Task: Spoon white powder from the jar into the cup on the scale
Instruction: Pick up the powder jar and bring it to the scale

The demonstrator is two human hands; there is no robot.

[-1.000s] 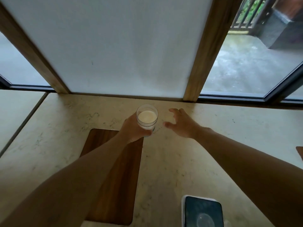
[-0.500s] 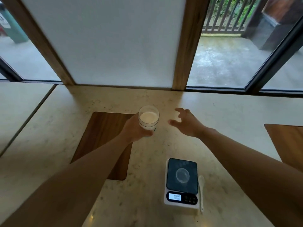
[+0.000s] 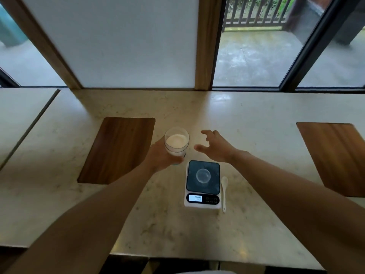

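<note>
Since a moment ago your view has tipped down and both hands have drawn back from the window toward the scale point(image 3: 203, 183), which now shows whole; earlier it was cut off at the bottom edge. Your left hand point(image 3: 161, 156) is wrapped around the jar point(image 3: 176, 144), upright and open-topped, with white powder point(image 3: 176, 140) filling it near the rim; whether its base touches the counter point(image 3: 256, 119) is hidden behind your fingers. Your right hand point(image 3: 216, 146) hovers just right of the jar, fingers spread and curled, holding nothing. Just nearer you than that hand sits the scale, its display lit but unreadable; the clear cup point(image 3: 203, 175) on its dark plate shows only as a faint ring. A white spoon point(image 3: 224, 191) lies untouched along the scale's right side. One wooden board point(image 3: 116, 151) lies left of your left hand; another point(image 3: 335, 157), far right, is cut off by the frame.
</note>
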